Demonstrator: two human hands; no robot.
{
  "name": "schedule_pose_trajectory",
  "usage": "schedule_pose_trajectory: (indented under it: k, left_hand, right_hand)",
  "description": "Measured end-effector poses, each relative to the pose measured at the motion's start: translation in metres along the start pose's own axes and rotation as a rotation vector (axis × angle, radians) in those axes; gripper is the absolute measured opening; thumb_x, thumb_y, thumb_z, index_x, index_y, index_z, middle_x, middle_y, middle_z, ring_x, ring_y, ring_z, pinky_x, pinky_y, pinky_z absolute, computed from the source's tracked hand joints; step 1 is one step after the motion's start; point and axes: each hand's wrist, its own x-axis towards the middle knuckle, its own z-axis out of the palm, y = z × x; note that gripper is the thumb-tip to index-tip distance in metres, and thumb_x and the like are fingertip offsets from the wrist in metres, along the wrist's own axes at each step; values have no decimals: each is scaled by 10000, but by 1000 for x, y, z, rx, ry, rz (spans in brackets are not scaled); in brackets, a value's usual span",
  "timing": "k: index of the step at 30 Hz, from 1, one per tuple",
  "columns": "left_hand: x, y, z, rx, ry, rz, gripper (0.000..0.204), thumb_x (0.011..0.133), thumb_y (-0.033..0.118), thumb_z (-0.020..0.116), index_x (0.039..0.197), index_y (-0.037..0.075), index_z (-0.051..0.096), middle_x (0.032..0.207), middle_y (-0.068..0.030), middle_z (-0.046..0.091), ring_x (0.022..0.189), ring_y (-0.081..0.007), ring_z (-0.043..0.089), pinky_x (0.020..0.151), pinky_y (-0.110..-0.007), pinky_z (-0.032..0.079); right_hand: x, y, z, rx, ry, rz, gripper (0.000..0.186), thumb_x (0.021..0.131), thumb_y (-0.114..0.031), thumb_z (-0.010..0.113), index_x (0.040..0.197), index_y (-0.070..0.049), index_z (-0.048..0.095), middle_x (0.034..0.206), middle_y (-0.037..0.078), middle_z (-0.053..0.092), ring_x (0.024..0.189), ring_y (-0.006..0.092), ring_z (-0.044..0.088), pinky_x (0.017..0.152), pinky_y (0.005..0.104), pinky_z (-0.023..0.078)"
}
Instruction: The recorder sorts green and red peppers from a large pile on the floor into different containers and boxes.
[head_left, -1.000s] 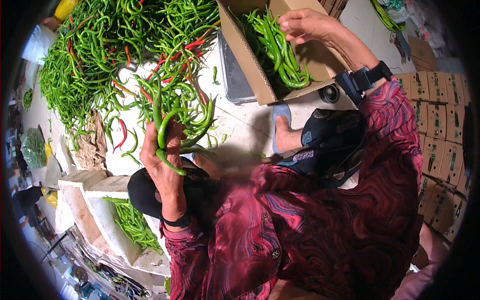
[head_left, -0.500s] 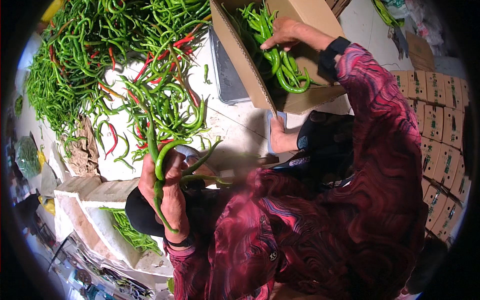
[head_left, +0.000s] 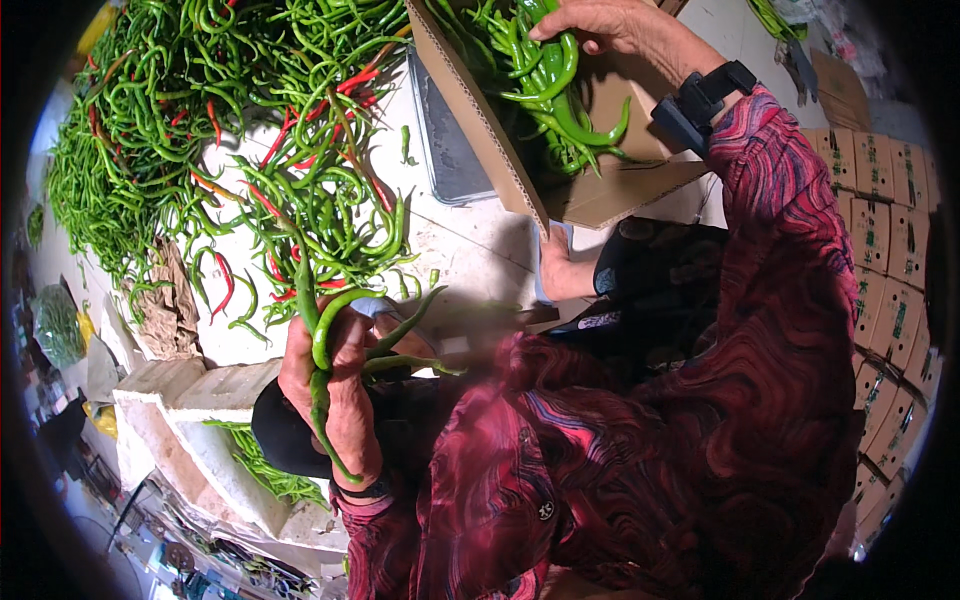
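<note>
My left hand (head_left: 335,385) grips a small bunch of long green peppers (head_left: 345,335), held just in front of my chest, below the big heap. My right hand (head_left: 600,22) reaches into an open cardboard box (head_left: 480,125) at the top and rests on the green peppers (head_left: 550,90) packed inside it. A black band with a small device (head_left: 700,100) sits on my right wrist. The large heap of green and red peppers (head_left: 250,150) covers the white surface to the upper left.
A grey tray (head_left: 445,150) lies beside the box. White foam blocks (head_left: 200,420) stand at lower left, with more green peppers (head_left: 265,475) between them. Crumpled brown paper (head_left: 165,305) lies left of the heap. Stacked printed cartons (head_left: 885,260) line the right edge.
My left hand has drawn its bunch of peppers away from the heap and toward me. My right hand has moved further up into the box, over the packed peppers.
</note>
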Motion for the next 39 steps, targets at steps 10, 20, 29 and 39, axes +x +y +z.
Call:
schedule_pose_trajectory:
  k: [10,20,29,39]
  left_hand:
    - [0,-6,0,-36,-84,19,247,813,137,637,1012,-4,601,776,-38,595,631,-80,505,569,-196,369]
    - [-1,-1,-2,44,-76,-19,293,804,118,642,1061,-15,597,804,-42,605,652,-91,528,596,-201,396]
    - [-2,-1,-8,8,-88,-6,260,844,144,650,1040,-20,602,789,-38,575,686,-111,554,630,-239,444]
    - [21,-13,-15,-937,-156,-271,352,961,280,515,1154,-12,557,716,-63,561,588,-132,497,539,-240,400]
  right_hand:
    - [-27,12,30,157,-251,112,247,758,-188,740,939,-96,599,798,-32,641,522,18,494,384,173,316]
    - [-39,9,57,-169,-216,198,287,727,-216,764,924,-113,582,782,-18,612,677,69,584,549,218,440]
    - [-28,17,84,-757,-241,195,196,751,-70,682,893,41,605,810,198,650,645,244,686,490,330,552]
    - [-127,-142,64,-402,-79,-183,198,892,-180,585,975,-19,664,768,78,676,651,150,647,572,266,524]
